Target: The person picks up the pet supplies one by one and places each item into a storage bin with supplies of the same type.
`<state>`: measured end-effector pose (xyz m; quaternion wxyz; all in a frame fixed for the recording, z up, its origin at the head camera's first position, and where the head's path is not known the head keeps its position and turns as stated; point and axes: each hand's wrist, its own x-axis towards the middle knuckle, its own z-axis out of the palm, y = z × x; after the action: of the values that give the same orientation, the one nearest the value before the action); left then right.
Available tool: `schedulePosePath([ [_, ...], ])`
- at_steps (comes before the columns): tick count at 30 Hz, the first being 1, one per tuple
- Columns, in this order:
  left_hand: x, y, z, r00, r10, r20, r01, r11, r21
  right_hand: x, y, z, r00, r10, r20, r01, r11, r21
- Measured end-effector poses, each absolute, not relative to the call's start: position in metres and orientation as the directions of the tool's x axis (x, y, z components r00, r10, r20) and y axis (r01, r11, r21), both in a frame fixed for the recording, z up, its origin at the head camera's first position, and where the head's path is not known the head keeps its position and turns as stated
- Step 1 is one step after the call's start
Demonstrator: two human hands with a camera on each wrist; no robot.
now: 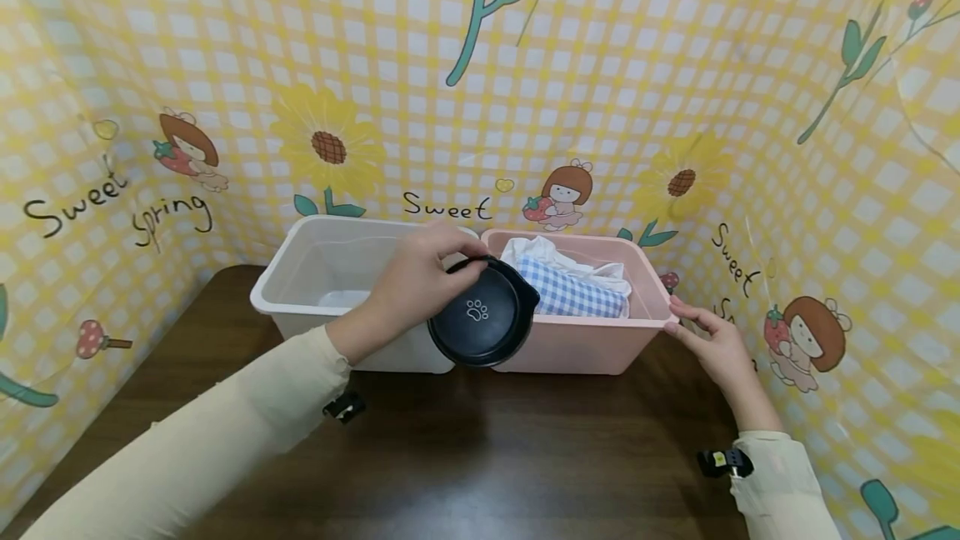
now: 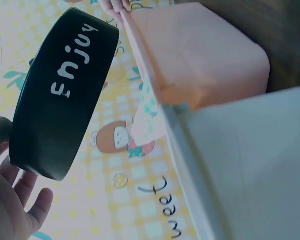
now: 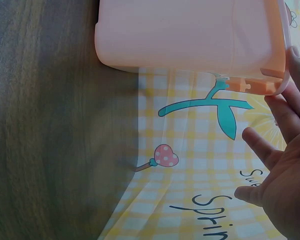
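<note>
My left hand (image 1: 416,286) pinches the rim of a black round bowl (image 1: 480,319), tilted so the white paw print on it faces the head camera. In the left wrist view the bowl's side (image 2: 67,92) reads "Enjoy". The bowl overlaps the near walls of a white bin (image 1: 300,307) and a pink bin (image 1: 577,344). Inside the pink bin lies a blue-and-white checked cloth (image 1: 562,282) with white edging. My right hand (image 1: 716,352) holds the pink bin's right front corner, thumb and index finger at its rim; the other fingers spread below it in the right wrist view.
Both bins stand side by side on a dark wooden table (image 1: 450,457), against a yellow checked backdrop (image 1: 420,132) printed with flowers and figures. The backdrop rises along the table's left, back and right sides. A camera (image 1: 723,462) is strapped to the right wrist.
</note>
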<state>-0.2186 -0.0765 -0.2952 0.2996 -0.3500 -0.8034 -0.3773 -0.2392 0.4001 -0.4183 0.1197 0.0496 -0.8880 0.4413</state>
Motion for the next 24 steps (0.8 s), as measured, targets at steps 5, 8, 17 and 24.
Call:
schedulePosePath([
  [5, -0.225, -0.090, -0.286, -0.526, 0.331, 0.783, 0.809, 0.477, 0.342, -0.239, 0.400, -0.418, -0.966, 0.021, 0.259, -0.193, 0.611, -0.767],
  [8, -0.228, -0.099, -0.280, -0.512, 0.327, 0.794, 0.809, 0.495, 0.317, -0.239, 0.400, -0.418, -0.968, 0.019, 0.251, -0.189, 0.605, -0.773],
  [17, -0.242, -0.132, -0.264, -0.510, 0.311, 0.802, 0.777, 0.566, 0.275, -0.237, 0.398, -0.416, -0.972, 0.033, 0.235, -0.167, 0.608, -0.776],
  [24, -0.252, -0.163, -0.258, -0.539, 0.296, 0.789, 0.718, 0.652, 0.246, -0.235, 0.398, -0.414, -0.975, 0.032, 0.218, -0.152, 0.619, -0.770],
])
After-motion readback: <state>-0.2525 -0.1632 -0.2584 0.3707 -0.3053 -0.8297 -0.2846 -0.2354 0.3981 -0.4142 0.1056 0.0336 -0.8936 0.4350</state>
